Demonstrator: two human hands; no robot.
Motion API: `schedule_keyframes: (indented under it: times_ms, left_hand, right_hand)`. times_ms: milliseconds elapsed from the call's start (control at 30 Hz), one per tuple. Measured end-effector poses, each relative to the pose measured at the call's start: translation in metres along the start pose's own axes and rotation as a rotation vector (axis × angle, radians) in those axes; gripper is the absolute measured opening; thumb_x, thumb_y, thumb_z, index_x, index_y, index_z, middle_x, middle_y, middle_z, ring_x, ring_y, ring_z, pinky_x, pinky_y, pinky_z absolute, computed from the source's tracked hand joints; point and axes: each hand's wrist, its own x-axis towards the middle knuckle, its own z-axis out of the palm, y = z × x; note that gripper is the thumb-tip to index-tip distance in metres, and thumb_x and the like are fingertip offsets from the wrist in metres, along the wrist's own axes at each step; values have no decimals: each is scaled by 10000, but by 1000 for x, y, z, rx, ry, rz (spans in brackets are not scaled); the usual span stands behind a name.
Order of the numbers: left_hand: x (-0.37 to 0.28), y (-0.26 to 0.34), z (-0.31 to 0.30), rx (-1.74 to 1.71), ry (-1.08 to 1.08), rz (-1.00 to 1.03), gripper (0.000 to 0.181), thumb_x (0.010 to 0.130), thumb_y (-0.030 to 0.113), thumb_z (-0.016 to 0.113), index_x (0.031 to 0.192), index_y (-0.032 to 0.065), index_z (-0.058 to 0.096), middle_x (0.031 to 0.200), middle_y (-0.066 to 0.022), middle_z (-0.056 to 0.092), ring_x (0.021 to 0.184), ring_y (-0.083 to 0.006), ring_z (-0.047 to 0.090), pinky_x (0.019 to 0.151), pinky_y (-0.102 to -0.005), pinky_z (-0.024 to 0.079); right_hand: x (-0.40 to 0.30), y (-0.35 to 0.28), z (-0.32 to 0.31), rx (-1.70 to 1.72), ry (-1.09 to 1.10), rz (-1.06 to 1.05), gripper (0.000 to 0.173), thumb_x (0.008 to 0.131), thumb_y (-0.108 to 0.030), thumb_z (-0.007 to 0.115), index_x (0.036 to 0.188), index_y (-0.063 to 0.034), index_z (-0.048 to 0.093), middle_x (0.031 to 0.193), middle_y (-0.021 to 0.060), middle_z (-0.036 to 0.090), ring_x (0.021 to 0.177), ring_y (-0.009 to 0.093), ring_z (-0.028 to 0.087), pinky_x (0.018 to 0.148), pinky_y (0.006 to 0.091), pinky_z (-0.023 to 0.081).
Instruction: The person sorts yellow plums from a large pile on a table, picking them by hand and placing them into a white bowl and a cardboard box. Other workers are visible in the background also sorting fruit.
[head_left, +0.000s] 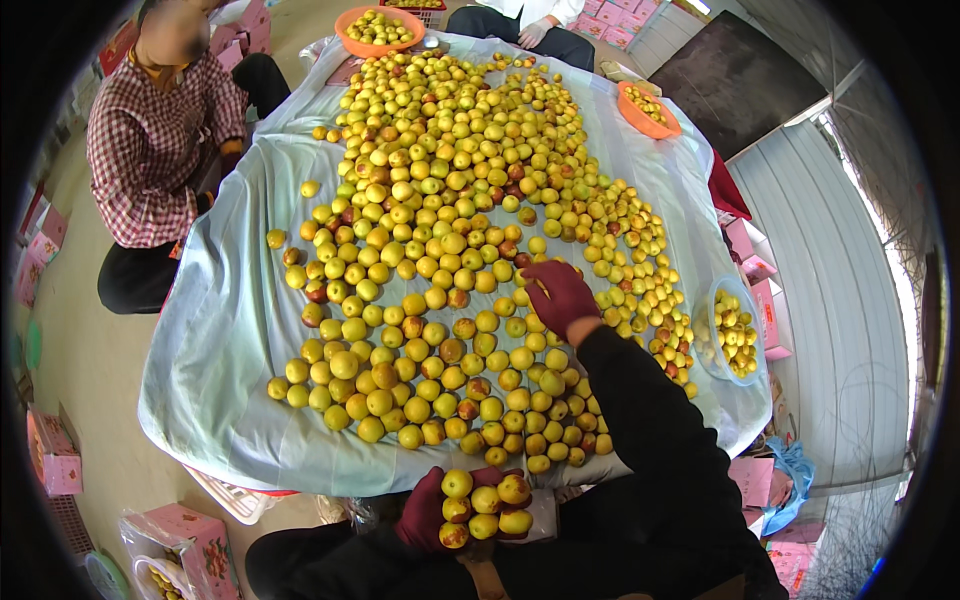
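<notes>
My left hand (424, 513), in a dark red glove, is at the table's near edge and holds several yellow-green jujubes (485, 499) with brown patches. Over the fruit stretches my right hand (559, 296), in a matching glove, its fingertips down at the jujubes right of the middle; whether it grips one is hidden. Many loose jujubes (450, 165) are spread on a pale blue cloth (225, 300) that covers the table. Some are yellow, some reddish brown.
Orange bowls of fruit (380, 49) (663, 129) stand at the far edge and far right, a clear plastic bowl (709, 352) at the right. A person in a checked shirt (142, 142) sits left; another person's gloved hand (535, 34) is beyond. Pink boxes (187, 540) lie around.
</notes>
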Motion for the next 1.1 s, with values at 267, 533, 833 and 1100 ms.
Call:
schedule_keyframes:
  times_ms: [267, 533, 833, 1100]
  left_hand:
    - [-2, 6, 9, 380, 464, -1, 806, 853, 636, 304, 1341, -5, 335, 1404, -198, 324, 1283, -359, 334, 1070, -474, 253]
    - [4, 13, 19, 387, 424, -9, 845, 844, 653, 275, 1353, -20, 310, 1395, -193, 339, 1269, -347, 359, 1057, -453, 280]
    - [2, 21, 49, 520, 76, 160, 907, 841, 679, 261, 1361, -64, 277, 1362, -197, 386, 1244, -290, 409, 1054, -397, 278]
    - [0, 20, 47, 432, 184, 135, 864, 858, 632, 268, 1388, -48, 232, 1385, -184, 362, 1282, -295, 368, 1072, -398, 266]
  right_hand:
    - [76, -81, 90, -443, -216, 200, 668, 795, -574, 496, 1366, -264, 343, 1427, 65, 297, 1318, 292, 253, 980, 644, 190]
    - [12, -63, 50, -405, -441, -155, 695, 856, -553, 437, 1415, -177, 262, 1487, 97, 194, 1370, 318, 156, 1091, 518, 111]
    - [90, 4, 11, -90, -320, 65, 414, 862, -303, 520, 1265, -210, 500, 1106, 111, 596, 1037, 298, 558, 895, 415, 426]
    - [132, -27, 78, -78, -376, 364, 438, 795, -191, 548, 1221, -156, 451, 1279, 152, 458, 1147, 355, 476, 905, 460, 418]
